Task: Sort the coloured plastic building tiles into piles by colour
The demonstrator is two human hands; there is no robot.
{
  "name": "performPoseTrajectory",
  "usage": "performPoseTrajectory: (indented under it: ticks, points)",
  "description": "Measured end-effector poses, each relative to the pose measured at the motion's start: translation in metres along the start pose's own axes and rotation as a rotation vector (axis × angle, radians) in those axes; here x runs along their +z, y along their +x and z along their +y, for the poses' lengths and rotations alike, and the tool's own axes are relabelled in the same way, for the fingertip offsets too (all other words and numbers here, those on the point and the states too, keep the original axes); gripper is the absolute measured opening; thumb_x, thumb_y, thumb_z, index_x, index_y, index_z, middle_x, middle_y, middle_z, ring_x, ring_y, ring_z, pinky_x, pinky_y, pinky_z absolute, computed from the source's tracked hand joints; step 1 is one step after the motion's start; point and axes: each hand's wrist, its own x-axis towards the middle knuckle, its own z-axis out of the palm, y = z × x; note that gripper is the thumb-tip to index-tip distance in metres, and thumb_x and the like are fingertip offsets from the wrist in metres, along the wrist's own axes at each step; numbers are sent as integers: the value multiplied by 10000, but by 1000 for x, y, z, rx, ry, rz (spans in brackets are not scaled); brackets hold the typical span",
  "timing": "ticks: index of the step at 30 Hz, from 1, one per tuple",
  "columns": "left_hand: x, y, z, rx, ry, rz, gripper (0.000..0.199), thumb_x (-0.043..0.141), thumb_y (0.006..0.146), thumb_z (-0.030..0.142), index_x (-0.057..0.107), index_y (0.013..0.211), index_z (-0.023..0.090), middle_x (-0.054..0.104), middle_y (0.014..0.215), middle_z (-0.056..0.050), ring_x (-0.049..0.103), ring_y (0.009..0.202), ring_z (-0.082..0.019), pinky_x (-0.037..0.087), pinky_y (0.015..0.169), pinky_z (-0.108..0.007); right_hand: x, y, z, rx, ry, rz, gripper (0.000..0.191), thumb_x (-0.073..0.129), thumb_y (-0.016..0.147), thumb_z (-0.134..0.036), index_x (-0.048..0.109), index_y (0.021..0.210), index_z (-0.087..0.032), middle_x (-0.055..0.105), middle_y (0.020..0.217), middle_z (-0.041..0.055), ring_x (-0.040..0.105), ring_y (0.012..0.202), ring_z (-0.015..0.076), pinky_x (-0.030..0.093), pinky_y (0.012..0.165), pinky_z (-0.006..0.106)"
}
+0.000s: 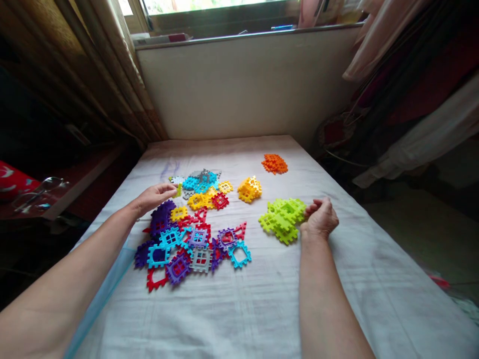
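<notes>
My left hand (157,195) pinches a small yellow-green piece (179,190) at the upper left edge of a mixed heap. That heap holds purple pieces (178,268), blue pieces (170,238), red ones and a grey piece (201,259). Behind it lie light blue and grey pieces (202,181) beside yellow pieces (198,201). My right hand (321,217) is at the right edge of the lime green pile (282,219), its fingers curled; what they hold, if anything, is hidden. A yellow pile (249,189) and an orange pile (274,163) sit farther back.
The pieces rest on a bed-like surface with a pale sheet (262,309). A wall (243,85) and a window sill stand behind. A curtain (112,65) hangs at the left, and glasses (48,192) lie on a dark shelf. Clothes (422,134) hang at the right.
</notes>
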Motion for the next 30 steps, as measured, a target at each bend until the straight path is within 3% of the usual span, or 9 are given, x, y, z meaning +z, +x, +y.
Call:
performPoseTrajectory:
  ticks: [4, 8, 12, 15, 21, 26, 30]
  points:
    - [16, -18, 31, -46, -293, -39, 673, 750, 465, 774, 673, 814, 204, 724, 905, -54, 663, 888, -245, 536, 862, -396, 0, 2, 2, -21, -14, -9, 221, 559, 777, -351, 556, 627, -188, 471, 484, -74, 437, 406, 64, 324, 346, 155]
    - [56, -33, 70, 40, -283, -150, 594, 733, 571, 730, 683, 846, 205, 711, 852, -38, 663, 810, -209, 551, 827, -404, 0, 3, 2, -18, -7, -17, 250, 561, 789, -380, 543, 628, -190, 461, 481, -78, 435, 403, 64, 325, 350, 159]
    - [110, -47, 113, 386, -158, -258, 275, 641, 802, 491, 679, 817, 219, 720, 1077, -68, 667, 991, -199, 534, 880, -360, 0, 1, 0, 7, 17, -17, 234, 566, 788, -358, 542, 629, -188, 460, 476, -80, 431, 407, 62, 326, 360, 156]
    - [151, -52, 142, 612, 19, -218, 104, 610, 856, 305, 662, 808, 228, 725, 1064, -50, 664, 1025, -184, 519, 929, -356, 0, 0, -1, -1, -2, -13, 245, 566, 794, -374, 557, 640, -184, 469, 476, -76, 443, 414, 63, 332, 366, 155]
    - [210, -46, 178, 778, 232, -119, 51, 620, 857, 258, 657, 845, 224, 700, 1128, -74, 667, 1030, -215, 527, 905, -348, 0, 1, 0, -13, -11, -17, 248, 565, 786, -389, 563, 646, -185, 471, 486, -74, 436, 414, 62, 331, 364, 157]
    - [235, -38, 190, 796, 341, -151, 47, 656, 818, 242, 660, 843, 203, 702, 1062, -96, 667, 991, -251, 527, 886, -385, -1, 2, 0, -10, -3, -17, 250, 567, 773, -397, 569, 642, -185, 468, 485, -75, 441, 413, 61, 338, 362, 156]
    - [231, -37, 181, 796, 314, -115, 150, 650, 844, 277, 650, 987, 230, 685, 1127, -70, 643, 1054, -227, 510, 930, -373, -1, 1, -1, -5, 10, -10, 237, 579, 768, -381, 569, 642, -180, 474, 477, -78, 444, 403, 56, 336, 355, 147]
